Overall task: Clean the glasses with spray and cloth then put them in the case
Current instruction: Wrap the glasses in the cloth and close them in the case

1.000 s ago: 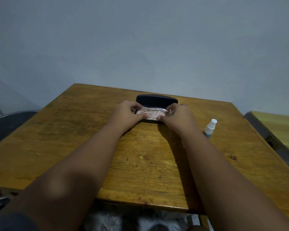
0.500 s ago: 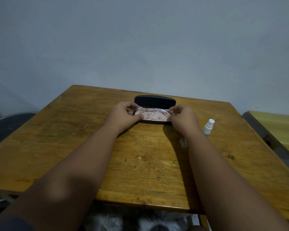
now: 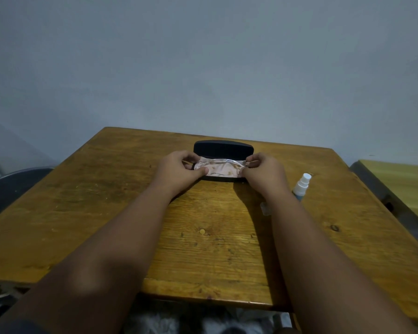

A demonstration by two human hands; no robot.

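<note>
Fingers [image 3: 202, 170] of both hands pinch one clear-framed pair of glasses [image 3: 219, 166] over one open black case [image 3: 223, 149]; one white-capped spray bottle [image 3: 302, 185] stands on the wooden worktop [image 3: 106, 201].

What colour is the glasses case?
Black: the case stands open, its dark lid raised, clearest in the head view.

dim, even light | soft forearm shadows on table [image 3: 106, 213] | wide-angle edge bending | slight softness
</note>
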